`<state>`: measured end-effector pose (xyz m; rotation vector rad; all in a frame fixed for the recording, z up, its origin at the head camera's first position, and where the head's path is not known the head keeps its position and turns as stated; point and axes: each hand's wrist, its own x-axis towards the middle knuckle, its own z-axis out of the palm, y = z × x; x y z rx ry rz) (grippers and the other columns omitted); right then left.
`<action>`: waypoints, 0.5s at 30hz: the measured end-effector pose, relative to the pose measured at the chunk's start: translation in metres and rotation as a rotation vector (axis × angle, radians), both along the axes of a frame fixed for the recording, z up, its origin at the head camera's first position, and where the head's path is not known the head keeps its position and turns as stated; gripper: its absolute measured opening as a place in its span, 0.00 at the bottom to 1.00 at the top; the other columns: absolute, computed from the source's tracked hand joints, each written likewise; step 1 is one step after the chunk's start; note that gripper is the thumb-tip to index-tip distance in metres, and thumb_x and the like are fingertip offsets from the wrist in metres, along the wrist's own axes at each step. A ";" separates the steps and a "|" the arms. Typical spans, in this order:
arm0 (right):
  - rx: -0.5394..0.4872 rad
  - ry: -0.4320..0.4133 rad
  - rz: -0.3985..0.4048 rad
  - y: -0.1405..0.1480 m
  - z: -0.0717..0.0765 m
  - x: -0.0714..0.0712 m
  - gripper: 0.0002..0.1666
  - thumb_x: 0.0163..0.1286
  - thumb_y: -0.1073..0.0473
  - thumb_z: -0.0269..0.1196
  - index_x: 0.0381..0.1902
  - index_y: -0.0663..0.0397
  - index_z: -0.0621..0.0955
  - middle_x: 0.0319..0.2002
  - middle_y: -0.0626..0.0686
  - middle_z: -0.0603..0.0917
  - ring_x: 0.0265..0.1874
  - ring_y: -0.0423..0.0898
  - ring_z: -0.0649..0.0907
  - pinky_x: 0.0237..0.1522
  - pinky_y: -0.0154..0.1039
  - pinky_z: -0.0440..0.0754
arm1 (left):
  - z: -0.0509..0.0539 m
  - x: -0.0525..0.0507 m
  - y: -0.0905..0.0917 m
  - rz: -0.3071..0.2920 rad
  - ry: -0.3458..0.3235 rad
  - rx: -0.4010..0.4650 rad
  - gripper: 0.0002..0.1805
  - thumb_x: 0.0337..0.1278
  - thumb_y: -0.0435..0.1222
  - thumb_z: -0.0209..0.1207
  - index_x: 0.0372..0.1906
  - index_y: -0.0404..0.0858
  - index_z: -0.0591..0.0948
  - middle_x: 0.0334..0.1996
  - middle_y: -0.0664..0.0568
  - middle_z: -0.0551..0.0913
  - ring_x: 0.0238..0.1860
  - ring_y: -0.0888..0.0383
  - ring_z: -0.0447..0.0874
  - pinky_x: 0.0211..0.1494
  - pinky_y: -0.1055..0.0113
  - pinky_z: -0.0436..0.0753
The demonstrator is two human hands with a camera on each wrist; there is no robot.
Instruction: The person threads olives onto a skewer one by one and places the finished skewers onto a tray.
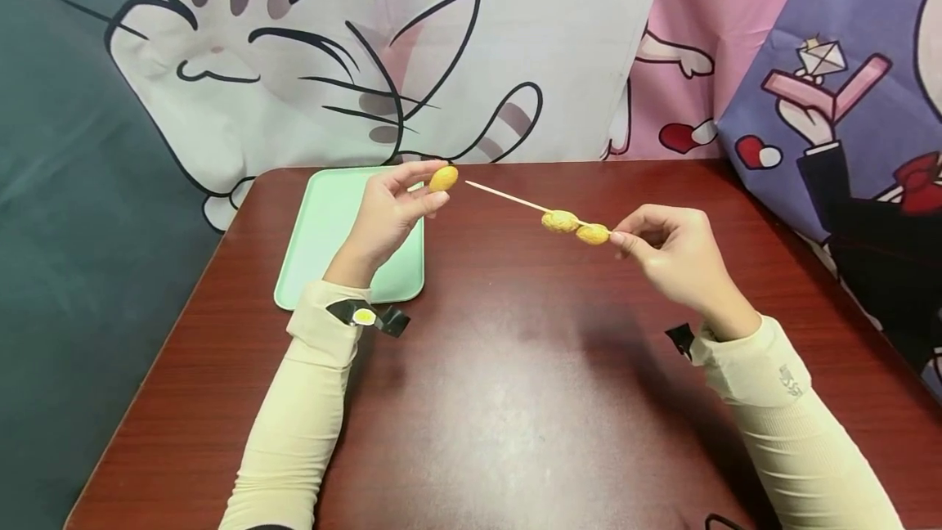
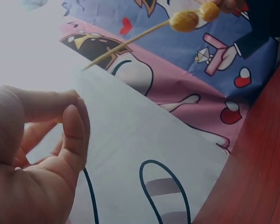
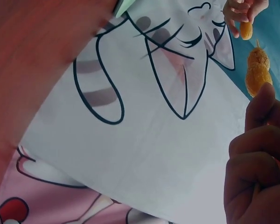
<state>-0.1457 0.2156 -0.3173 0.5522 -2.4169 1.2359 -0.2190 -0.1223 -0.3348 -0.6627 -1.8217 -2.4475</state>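
The left hand (image 1: 384,215) pinches a loose yellow ball (image 1: 443,179) between thumb and fingertips, parted only by the width of this ball; in the left wrist view the fingers hide it. The right hand (image 1: 673,248) pinches the lower end of a thin stick (image 1: 508,195), thumb and finger almost together; how much of the end lies inside the fingers, I cannot tell. On the stick, just beside the right grip, sits the near ball (image 1: 593,234), and next after it the far ball (image 1: 560,221), the two touching or almost so; from there the bare stick rises towards the left grip, its tip near the loose ball but apparently apart from it. Below the left grip lies the green tray (image 1: 312,256), and under both hands the brown table (image 1: 500,399).

The step in hand seems to be threading the loose ball on this stick; for this, the tip should meet the middle of the ball, and ball and stick should stay in one line; the left fingers should hold only the sides, away from where the tip could come out; the right pinch should be firm, and the push slow and straight, perhaps with a small twist, because such a thin stick could bend and a soft ball could split.
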 end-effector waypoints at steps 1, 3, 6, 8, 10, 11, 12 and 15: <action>-0.001 0.004 -0.005 0.002 0.001 0.000 0.05 0.59 0.73 0.70 0.26 0.62 0.85 0.19 0.52 0.83 0.16 0.36 0.79 0.18 0.26 0.75 | 0.000 0.000 0.001 0.003 0.011 -0.003 0.20 0.52 0.15 0.60 0.51 0.32 0.83 0.44 0.50 0.85 0.32 0.59 0.83 0.30 0.73 0.79; -0.004 0.009 -0.013 0.005 0.002 0.001 0.06 0.59 0.74 0.70 0.26 0.61 0.85 0.19 0.51 0.83 0.16 0.35 0.79 0.19 0.25 0.75 | -0.001 0.000 0.003 -0.006 0.030 0.001 0.19 0.54 0.16 0.59 0.51 0.31 0.82 0.43 0.49 0.85 0.32 0.58 0.85 0.30 0.72 0.80; -0.003 0.015 -0.020 0.009 0.002 0.002 0.07 0.58 0.75 0.69 0.26 0.61 0.85 0.18 0.50 0.83 0.16 0.34 0.79 0.20 0.24 0.76 | -0.002 0.000 0.006 -0.014 0.050 0.010 0.17 0.54 0.16 0.58 0.46 0.35 0.82 0.40 0.50 0.86 0.33 0.58 0.87 0.31 0.72 0.81; 0.002 0.019 -0.016 0.010 0.002 0.003 0.08 0.57 0.75 0.70 0.26 0.60 0.85 0.18 0.49 0.83 0.16 0.34 0.79 0.20 0.24 0.76 | -0.002 0.000 0.007 -0.023 0.062 0.020 0.18 0.55 0.16 0.57 0.43 0.39 0.82 0.39 0.51 0.87 0.33 0.58 0.87 0.31 0.72 0.81; 0.009 0.028 -0.009 0.010 0.002 0.003 0.08 0.57 0.75 0.70 0.26 0.60 0.85 0.18 0.49 0.83 0.16 0.34 0.79 0.20 0.24 0.76 | -0.003 0.000 0.007 -0.028 0.075 0.035 0.18 0.55 0.16 0.56 0.41 0.40 0.83 0.38 0.51 0.87 0.34 0.57 0.87 0.30 0.72 0.81; 0.013 0.032 -0.006 0.010 0.002 0.002 0.08 0.57 0.75 0.70 0.26 0.60 0.85 0.18 0.49 0.83 0.15 0.34 0.79 0.20 0.24 0.76 | -0.003 0.000 0.008 -0.031 0.081 0.042 0.19 0.55 0.15 0.56 0.41 0.41 0.83 0.38 0.51 0.87 0.34 0.57 0.87 0.30 0.72 0.81; 0.016 0.036 -0.002 0.010 0.002 0.002 0.08 0.57 0.75 0.70 0.25 0.59 0.85 0.18 0.49 0.82 0.15 0.34 0.79 0.20 0.24 0.76 | -0.004 0.000 0.008 -0.035 0.087 0.052 0.19 0.55 0.15 0.56 0.41 0.41 0.84 0.38 0.51 0.87 0.34 0.57 0.87 0.30 0.72 0.81; 0.028 0.034 0.001 0.010 0.001 0.001 0.08 0.57 0.75 0.70 0.25 0.59 0.85 0.19 0.50 0.82 0.15 0.34 0.78 0.20 0.24 0.76 | -0.005 0.001 0.009 -0.048 0.098 0.069 0.20 0.56 0.16 0.55 0.41 0.42 0.84 0.37 0.50 0.87 0.34 0.56 0.87 0.30 0.71 0.81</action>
